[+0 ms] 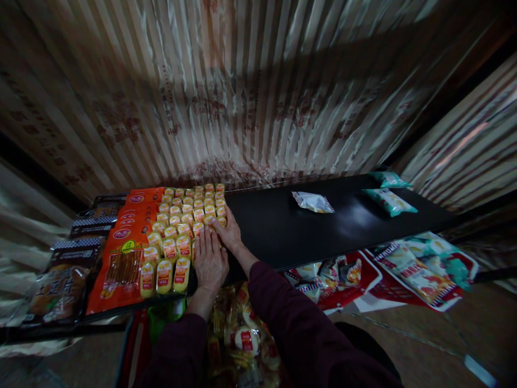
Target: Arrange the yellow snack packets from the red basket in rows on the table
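Note:
Rows of small yellow wrapped snack cakes [170, 248] stand packed together on a black shelf [266, 231]. My left hand [210, 258] lies flat over the front right part of the rows, fingers stretched out. Along the right side of the block rests my right hand [229, 229], its fingers extended against the cakes and the thumb over them. I see nothing gripped in either hand. Orange snack bags [121, 258] lie directly left of the cakes, with dark bread packages [67, 280] beyond them.
A white-and-blue packet [313, 202] and teal bags [391, 201] lie farther right on the shelf. Below it, red baskets [375, 280] hold more packets, and a container of loose wrapped cakes [246, 339] sits under my arms. A striped curtain [250, 97] hangs behind.

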`<act>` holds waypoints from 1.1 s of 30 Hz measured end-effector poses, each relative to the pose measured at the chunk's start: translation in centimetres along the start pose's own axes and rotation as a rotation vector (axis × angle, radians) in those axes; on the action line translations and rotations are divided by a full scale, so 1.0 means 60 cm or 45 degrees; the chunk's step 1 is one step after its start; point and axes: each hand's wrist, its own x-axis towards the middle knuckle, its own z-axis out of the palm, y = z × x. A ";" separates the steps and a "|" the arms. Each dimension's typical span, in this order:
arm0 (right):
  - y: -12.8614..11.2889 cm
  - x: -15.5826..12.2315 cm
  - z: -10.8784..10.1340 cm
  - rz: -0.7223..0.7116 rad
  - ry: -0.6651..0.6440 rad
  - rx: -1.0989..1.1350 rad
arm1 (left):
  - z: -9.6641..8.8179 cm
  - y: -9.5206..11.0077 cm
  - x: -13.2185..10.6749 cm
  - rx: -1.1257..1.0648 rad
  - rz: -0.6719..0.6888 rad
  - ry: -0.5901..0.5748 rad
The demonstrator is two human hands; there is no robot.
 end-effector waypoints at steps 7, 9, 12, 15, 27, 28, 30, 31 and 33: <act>0.003 0.000 0.001 -0.034 0.024 0.012 | 0.000 0.000 0.001 0.023 0.007 -0.015; 0.003 -0.002 0.000 -0.047 0.022 0.016 | -0.001 0.001 0.001 0.023 0.003 0.001; 0.003 -0.010 -0.001 -0.053 0.017 -0.002 | -0.003 0.000 0.000 0.013 0.008 0.035; 0.005 -0.020 -0.002 -0.049 0.026 -0.027 | -0.002 -0.002 -0.002 0.004 0.015 0.049; 0.002 -0.073 -0.012 0.024 0.093 -0.104 | -0.001 -0.008 -0.005 -0.023 0.021 0.086; 0.003 -0.080 -0.013 0.029 0.088 -0.119 | -0.001 -0.008 -0.005 -0.020 0.017 0.088; 0.005 -0.091 -0.014 0.037 0.084 -0.146 | -0.004 -0.007 -0.006 -0.012 0.011 0.091; 0.006 -0.096 -0.015 0.037 0.087 -0.155 | -0.006 -0.007 -0.006 -0.009 0.012 0.092; 0.009 -0.103 -0.015 0.028 0.102 -0.167 | -0.008 -0.007 -0.009 -0.014 0.018 0.090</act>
